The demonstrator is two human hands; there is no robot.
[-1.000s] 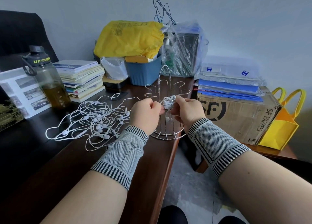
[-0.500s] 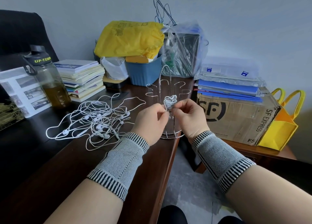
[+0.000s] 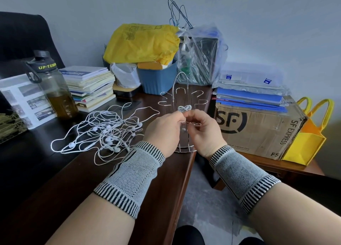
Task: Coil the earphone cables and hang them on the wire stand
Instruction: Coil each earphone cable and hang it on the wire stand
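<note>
Both hands meet at the small coiled bundle of white earphone cable, held in the air just in front of the silver wire stand with hooked arms. The left hand has its fingers curled, thumb and forefinger pinching the left side of the coil; the right hand pinches the right side with curled fingertips. Only the top loops of the bundle show above the fingers, and the rest is hidden between the hands.

To do this step well, I judge that the pinch must stay firm on the wrapped waist of the coil so the turns do not spring loose, while one open loop at the top is kept free to slip over a hook. The nearest hooks sit just behind and above the coil, so a short lift and forward move should seat it; it seems wise to let one hand release only once the loop has caught.

To the left, on the dark brown wooden desk, lies the tangled heap of loose white earphones, still to be coiled. Farther left stands a dark translucent water bottle with a black cap, and to the right of the stand is a brown cardboard box printed SF EXPRESS.
</note>
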